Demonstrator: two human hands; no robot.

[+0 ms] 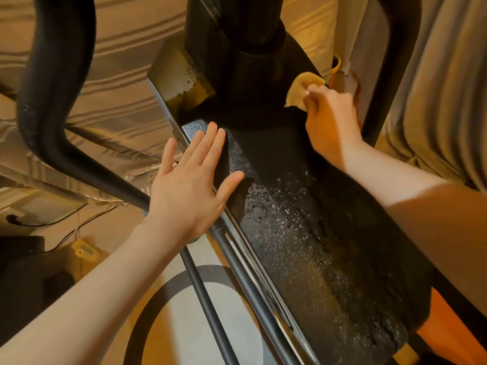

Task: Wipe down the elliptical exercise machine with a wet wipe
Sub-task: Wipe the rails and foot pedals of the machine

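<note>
Striped bedding [118, 48] | left hand [189, 185] flat on elliptical [303, 233] | right hand [332, 122] pinching wipe [300, 90]

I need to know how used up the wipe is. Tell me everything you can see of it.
The wet wipe is a small, crumpled sheet that looks yellowish-tan in the warm light. The right hand pinches it, with part bunched under the fingers and a rounded flap sticking out up and left. It is pressed against the elliptical's dark body beside the central column. Any dirt on it cannot be made out.

Warm dim light; glinting specks; wide-angle bending at edges
</note>
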